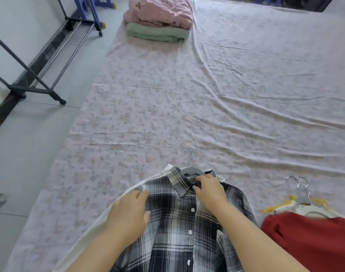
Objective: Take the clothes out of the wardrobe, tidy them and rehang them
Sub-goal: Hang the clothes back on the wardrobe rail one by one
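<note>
Plaid shirt; red garment beside; folded pile beyond.

No writing, label, brand, number or sign can be read on the shirt, the bed sheet or anything else in view.
</note>
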`<action>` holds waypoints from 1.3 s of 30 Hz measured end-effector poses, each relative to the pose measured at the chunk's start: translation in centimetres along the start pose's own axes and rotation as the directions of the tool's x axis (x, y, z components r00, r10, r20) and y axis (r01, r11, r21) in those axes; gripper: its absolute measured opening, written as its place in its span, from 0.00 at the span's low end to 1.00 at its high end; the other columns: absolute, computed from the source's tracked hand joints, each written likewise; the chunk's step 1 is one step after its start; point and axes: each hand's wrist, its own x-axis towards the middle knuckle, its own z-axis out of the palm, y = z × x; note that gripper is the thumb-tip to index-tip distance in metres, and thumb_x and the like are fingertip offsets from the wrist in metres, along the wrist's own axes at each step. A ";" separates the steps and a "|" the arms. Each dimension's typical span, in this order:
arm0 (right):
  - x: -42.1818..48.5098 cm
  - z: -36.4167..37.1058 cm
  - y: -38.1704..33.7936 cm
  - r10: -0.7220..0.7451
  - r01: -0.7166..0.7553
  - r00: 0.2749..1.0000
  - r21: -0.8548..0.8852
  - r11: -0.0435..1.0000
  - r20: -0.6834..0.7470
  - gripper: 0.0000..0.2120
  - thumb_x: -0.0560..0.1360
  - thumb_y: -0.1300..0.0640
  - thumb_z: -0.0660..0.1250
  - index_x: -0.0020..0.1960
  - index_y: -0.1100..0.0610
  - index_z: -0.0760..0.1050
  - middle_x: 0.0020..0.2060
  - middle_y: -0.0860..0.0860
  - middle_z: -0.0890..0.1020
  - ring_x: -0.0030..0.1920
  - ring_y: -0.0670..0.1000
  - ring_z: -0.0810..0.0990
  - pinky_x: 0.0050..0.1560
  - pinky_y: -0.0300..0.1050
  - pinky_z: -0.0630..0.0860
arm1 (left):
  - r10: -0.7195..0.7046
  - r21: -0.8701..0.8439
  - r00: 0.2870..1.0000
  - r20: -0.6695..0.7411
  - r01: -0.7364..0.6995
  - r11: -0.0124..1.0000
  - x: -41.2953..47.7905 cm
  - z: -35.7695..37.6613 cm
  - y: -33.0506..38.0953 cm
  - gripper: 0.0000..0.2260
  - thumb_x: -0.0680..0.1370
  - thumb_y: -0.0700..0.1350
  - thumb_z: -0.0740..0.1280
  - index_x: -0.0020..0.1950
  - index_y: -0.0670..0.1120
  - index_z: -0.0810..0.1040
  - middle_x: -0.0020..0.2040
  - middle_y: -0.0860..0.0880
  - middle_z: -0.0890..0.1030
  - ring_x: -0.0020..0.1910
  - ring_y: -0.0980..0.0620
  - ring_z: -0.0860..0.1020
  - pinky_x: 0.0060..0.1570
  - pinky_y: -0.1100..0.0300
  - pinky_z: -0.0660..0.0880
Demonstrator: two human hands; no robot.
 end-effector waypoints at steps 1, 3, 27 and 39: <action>1.4 0.7 0.3 0.009 -0.009 1.000 0.000 1.000 -0.009 0.16 0.77 0.52 0.62 0.64 0.54 0.72 0.61 0.53 0.74 0.60 0.55 0.72 0.58 0.51 0.73 | -0.004 -0.003 1.000 0.008 0.004 1.000 0.9 0.8 -0.2 0.25 0.78 0.54 0.58 0.74 0.54 0.55 0.68 0.56 0.66 0.63 0.54 0.69 0.57 0.60 0.69; 4.0 2.1 0.9 0.016 -0.016 0.998 -0.001 1.000 -0.053 0.16 0.77 0.52 0.62 0.63 0.55 0.72 0.58 0.52 0.76 0.59 0.55 0.73 0.59 0.51 0.72 | -0.009 -0.007 1.000 0.016 0.009 1.000 2.4 2.3 -0.6 0.25 0.78 0.54 0.58 0.73 0.54 0.55 0.68 0.56 0.66 0.64 0.54 0.68 0.58 0.59 0.68; -15.0 -7.3 -6.7 -0.340 0.405 0.684 -0.051 0.913 -0.645 0.16 0.55 0.65 0.81 0.38 0.54 0.80 0.34 0.44 0.81 0.40 0.44 0.73 0.52 0.34 0.65 | 0.231 -0.238 0.908 -0.349 -0.325 0.916 -4.4 -3.3 3.6 0.23 0.78 0.55 0.60 0.72 0.56 0.59 0.68 0.60 0.64 0.68 0.58 0.61 0.68 0.61 0.55; -26.5 -12.1 -15.4 -0.561 0.594 0.635 -0.128 0.794 -0.531 0.25 0.52 0.59 0.83 0.47 0.49 0.82 0.37 0.43 0.81 0.33 0.47 0.80 0.34 0.38 0.78 | 0.023 -0.301 0.724 -0.689 -0.316 0.900 -20.8 -10.5 -0.8 0.17 0.67 0.47 0.72 0.55 0.58 0.79 0.44 0.65 0.79 0.40 0.63 0.76 0.37 0.76 0.67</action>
